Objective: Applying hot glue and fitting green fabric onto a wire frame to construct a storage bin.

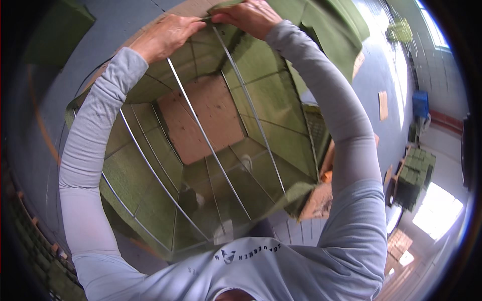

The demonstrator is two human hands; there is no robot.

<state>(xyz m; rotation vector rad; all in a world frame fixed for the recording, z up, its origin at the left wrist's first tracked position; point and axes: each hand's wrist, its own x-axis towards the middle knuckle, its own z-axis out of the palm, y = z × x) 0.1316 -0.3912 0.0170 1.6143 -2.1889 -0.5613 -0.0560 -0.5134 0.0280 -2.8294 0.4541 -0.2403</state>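
Note:
A large, deep enclosure of green fabric opens in front of me, with several thin metal rods running across its mouth. Deep inside shows a brown board. Both of my hands are at the far rim, close together. My left hand pinches the green fabric edge. Just to its right, my right hand grips the same edge with its fingers closed. A loose sheet of green fabric drapes over the far right side.
A green block stands on the grey floor at far left. Stacked green bundles sit on the right, near a blue container. More green stacks line the lower left. A flat brown piece lies on the floor.

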